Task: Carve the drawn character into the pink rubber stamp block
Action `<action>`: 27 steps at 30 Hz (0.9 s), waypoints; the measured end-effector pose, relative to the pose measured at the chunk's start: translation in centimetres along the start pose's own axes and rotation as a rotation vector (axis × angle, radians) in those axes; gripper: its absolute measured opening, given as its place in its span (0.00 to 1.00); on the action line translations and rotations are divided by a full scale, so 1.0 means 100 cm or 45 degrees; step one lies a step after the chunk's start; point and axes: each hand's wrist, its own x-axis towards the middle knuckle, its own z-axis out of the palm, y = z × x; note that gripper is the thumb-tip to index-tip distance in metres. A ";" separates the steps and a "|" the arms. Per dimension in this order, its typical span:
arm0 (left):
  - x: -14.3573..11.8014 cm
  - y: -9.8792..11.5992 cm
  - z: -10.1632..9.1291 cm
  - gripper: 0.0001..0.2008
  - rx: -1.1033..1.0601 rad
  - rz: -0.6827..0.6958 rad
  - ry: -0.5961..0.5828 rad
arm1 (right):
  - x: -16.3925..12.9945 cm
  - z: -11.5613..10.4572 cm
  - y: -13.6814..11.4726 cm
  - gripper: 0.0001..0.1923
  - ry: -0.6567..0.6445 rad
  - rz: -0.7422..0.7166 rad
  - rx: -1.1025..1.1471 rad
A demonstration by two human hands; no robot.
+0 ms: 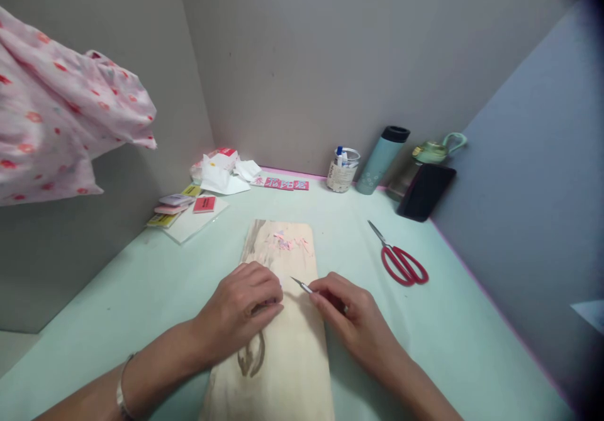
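Note:
My right hand (349,308) pinches a craft knife (302,285), its pointed blade aimed left over a pale wooden board (292,370). Across from the blade tip, my left hand (248,304) is closed above the board with fingers curled. What it grips is mostly hidden; only a hint of purple shows at the fingertips. Small pink and purple shavings (284,242) lie on the far part of the board. A dark looped mark (255,355) shows on the wood below my left hand.
Red-handled scissors (403,263) lie to the right. Behind them stand a dark phone (427,191), a teal bottle (382,160) and a pen tin (341,172). Carved pink blocks (285,184) line the back; eraser blocks (204,204) sit left. Spotted cloth (61,112) hangs upper left.

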 end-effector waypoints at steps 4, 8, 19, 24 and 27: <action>0.001 0.000 0.000 0.06 0.025 -0.019 -0.008 | 0.000 0.000 -0.002 0.10 -0.011 0.040 0.044; 0.002 -0.001 0.000 0.08 0.037 -0.013 -0.002 | -0.001 0.001 -0.004 0.10 -0.009 0.065 0.107; 0.003 -0.007 0.001 0.05 -0.046 -0.023 -0.017 | 0.000 -0.011 -0.018 0.11 -0.068 0.292 0.310; 0.004 -0.010 0.000 0.05 -0.057 -0.004 -0.017 | 0.002 -0.009 -0.014 0.11 -0.109 0.289 0.375; 0.004 -0.011 -0.001 0.05 -0.072 0.019 -0.037 | 0.002 -0.006 -0.006 0.11 -0.092 0.300 0.392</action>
